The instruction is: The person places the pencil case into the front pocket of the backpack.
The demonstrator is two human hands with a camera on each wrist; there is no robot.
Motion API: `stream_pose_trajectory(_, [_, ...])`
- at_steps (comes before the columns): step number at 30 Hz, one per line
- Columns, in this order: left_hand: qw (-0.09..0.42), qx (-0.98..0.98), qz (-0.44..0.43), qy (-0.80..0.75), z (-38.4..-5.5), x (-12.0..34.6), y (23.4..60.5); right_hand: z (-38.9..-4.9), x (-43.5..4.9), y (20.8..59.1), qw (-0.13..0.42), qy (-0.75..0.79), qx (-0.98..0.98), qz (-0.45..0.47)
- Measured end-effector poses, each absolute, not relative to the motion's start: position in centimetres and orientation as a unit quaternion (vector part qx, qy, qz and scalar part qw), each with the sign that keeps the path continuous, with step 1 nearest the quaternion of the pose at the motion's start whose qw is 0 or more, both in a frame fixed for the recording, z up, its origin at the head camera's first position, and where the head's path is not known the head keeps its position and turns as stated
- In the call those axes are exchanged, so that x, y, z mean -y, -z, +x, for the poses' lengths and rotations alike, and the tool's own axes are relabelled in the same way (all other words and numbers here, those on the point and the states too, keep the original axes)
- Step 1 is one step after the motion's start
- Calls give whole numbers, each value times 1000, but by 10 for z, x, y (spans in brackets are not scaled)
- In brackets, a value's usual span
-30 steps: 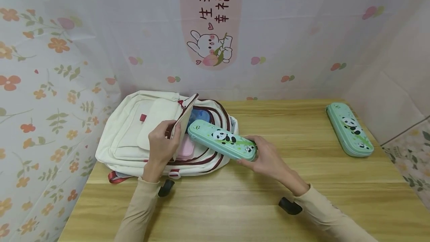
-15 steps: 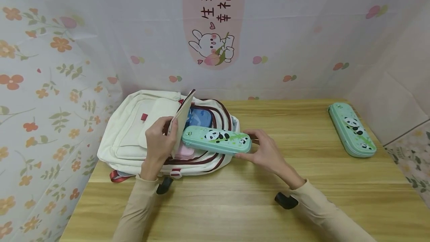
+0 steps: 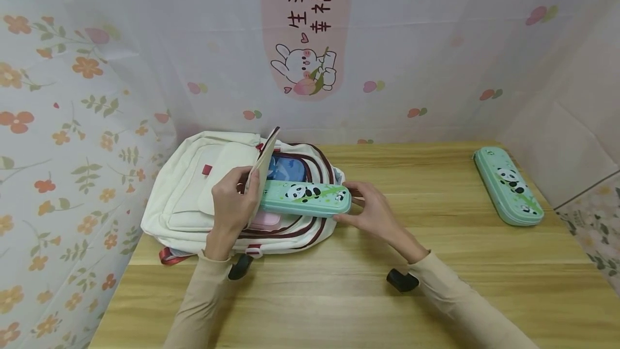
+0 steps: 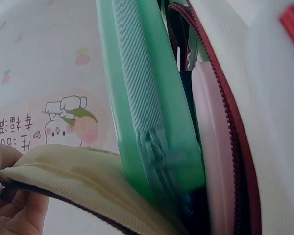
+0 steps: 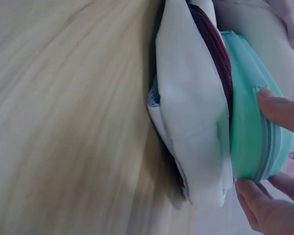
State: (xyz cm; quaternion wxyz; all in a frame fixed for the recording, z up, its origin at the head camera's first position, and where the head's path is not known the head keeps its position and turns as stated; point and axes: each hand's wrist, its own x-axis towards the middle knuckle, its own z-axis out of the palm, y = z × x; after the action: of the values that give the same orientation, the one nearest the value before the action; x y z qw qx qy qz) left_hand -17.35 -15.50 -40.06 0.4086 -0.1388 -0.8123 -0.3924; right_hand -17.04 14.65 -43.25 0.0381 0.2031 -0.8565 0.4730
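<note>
A white backpack (image 3: pixel 189 198) with dark red zips lies on the table, its front compartment unzipped. My left hand (image 3: pixel 231 198) pinches the edge of the lifted flap (image 3: pixel 263 168) and holds it up. With thumb and fingers, my right hand (image 3: pixel 370 211) grips the right end of a mint-green pencil case (image 3: pixel 310 198) printed with pandas. The case's left end is inside the opening, partly hidden behind the flap. In the left wrist view its zipped side (image 4: pixel 137 73) stands beside a pink item (image 4: pixel 213 122) in the compartment. A blue item (image 3: pixel 288 170) also shows inside the bag.
A second mint-green panda pencil case (image 3: pixel 508 186) lies at the right end of the wooden table (image 3: pixel 339 295). A printed cloth (image 3: pixel 436 69) hangs behind the table, and a floral one (image 3: pixel 63 176) hangs on the left.
My right hand has moved left with the pencil case, turning it nearly level and sliding its left end under the flap. My left hand has lifted the flap slightly more upright.
</note>
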Motion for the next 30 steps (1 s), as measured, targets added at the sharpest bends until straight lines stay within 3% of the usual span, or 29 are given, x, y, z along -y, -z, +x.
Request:
stream_pose_trajectory(20, [404,805,-139,411,-171,150,399,-186,-114,421,-29,-474,846,243])
stream_pose_trajectory(30, [402,797,-143,427,-172,150,401,-189,-85,424,-22,-419,863,280])
